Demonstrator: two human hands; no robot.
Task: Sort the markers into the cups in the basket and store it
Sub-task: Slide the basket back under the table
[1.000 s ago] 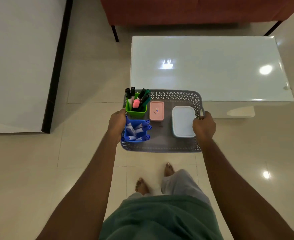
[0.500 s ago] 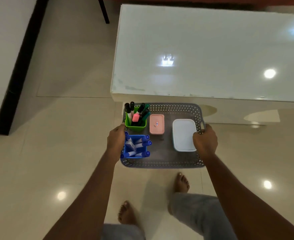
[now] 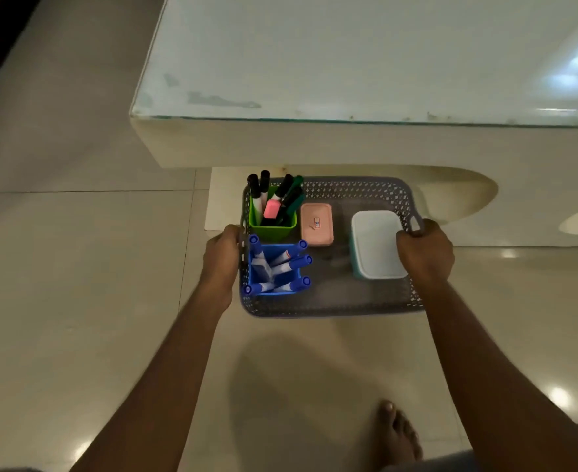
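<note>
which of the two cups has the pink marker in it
The green cup, in the basket's far left corner: a pink marker stands among its darker ones. The blue cup holds only blue-capped markers.

Carries the basket (image 3: 331, 310) lower and farther forward than a second ago: no longer across the near edge of the table (image 3: 348, 63) in view, now down in front of its cream side, below the glass top. Brings the far rim and the dark marker caps (image 3: 258, 182) in the green cup (image 3: 272, 228) just under the overhang. Leans in closer, with the table top filling the upper view and the red sofa gone from sight. Shows one bare foot (image 3: 396, 434) at lower right instead of two, and casts a broad shadow (image 3: 291, 376) on the floor near the basket.
</note>
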